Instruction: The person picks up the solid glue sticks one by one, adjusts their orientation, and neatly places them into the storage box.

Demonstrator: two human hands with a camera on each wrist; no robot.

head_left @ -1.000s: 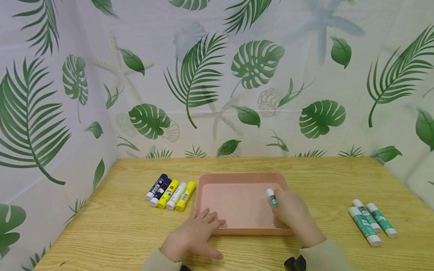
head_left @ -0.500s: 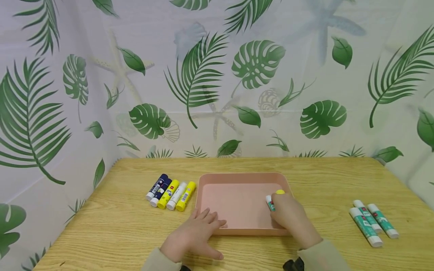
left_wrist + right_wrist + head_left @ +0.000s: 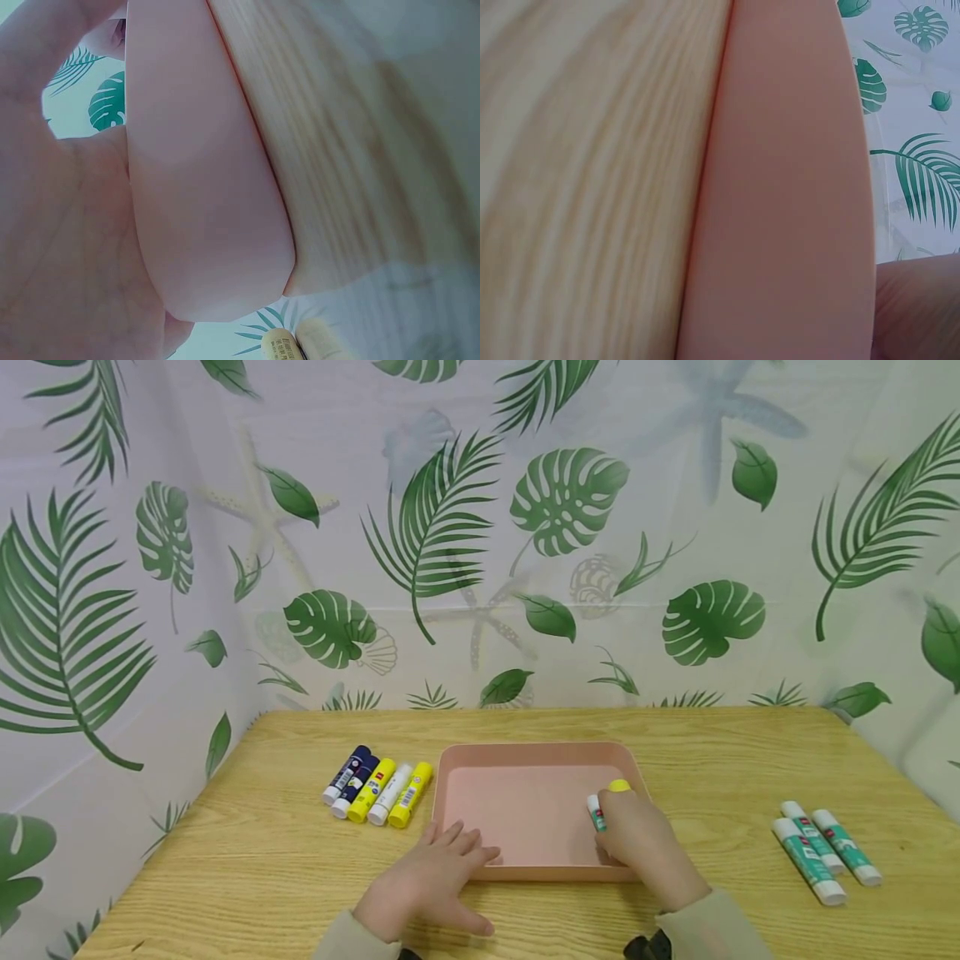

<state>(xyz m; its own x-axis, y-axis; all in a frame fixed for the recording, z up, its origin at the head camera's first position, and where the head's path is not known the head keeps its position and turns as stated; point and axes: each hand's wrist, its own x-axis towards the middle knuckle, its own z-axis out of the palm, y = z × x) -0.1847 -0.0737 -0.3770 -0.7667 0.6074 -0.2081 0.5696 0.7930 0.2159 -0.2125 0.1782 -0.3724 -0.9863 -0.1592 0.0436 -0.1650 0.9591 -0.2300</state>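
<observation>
My right hand point(image 3: 639, 831) is low in the right end of the pink tray point(image 3: 555, 873), its fingers curled round a green glue stick with a white cap point(image 3: 595, 806). Just behind the knuckles shows the yellow end of another glue stick point(image 3: 619, 785); the rest of it is hidden by the hand. Spread and relaxed, my left hand point(image 3: 431, 881) rests on the tray's front left rim. In the left wrist view its palm point(image 3: 67, 240) lies against the tray's outer wall point(image 3: 202, 172). The right wrist view shows mostly tray wall point(image 3: 787, 187).
Left of the tray lie navy glue sticks point(image 3: 352, 781), yellow glue sticks point(image 3: 411, 794) and a white one point(image 3: 390, 793) in a row. Several green glue sticks point(image 3: 810, 860) lie to the right on the wooden table point(image 3: 247, 860). A leaf-patterned cloth point(image 3: 465, 568) hangs behind.
The right hand has moved slightly down and toward the front of the tray with the green glue stick, uncovering more of the yellow end behind it. The left hand has stayed put.
</observation>
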